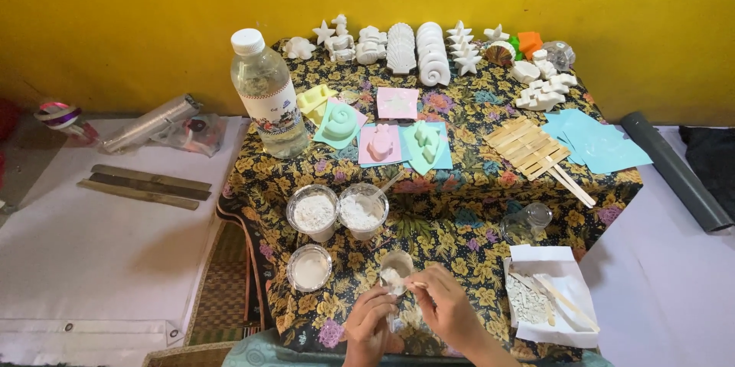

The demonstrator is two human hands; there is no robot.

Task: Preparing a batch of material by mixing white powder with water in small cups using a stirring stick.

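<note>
While the left hand [369, 326] curls its fingers round a small cup [396, 267], the right hand [448, 307] pinches a thin stick [414, 284] — its tip seemingly in the cup's white mix.

Bright, even daylight; soft shadows; sharp focus; edges slightly bowed.

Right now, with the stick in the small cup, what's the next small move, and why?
Probably keep stirring. The left hand steadies the small clear cup while the right hand holds a thin wooden stick in its white contents, which look lumpy. The silicone moulds beyond sit unfilled as far as shows.
</note>
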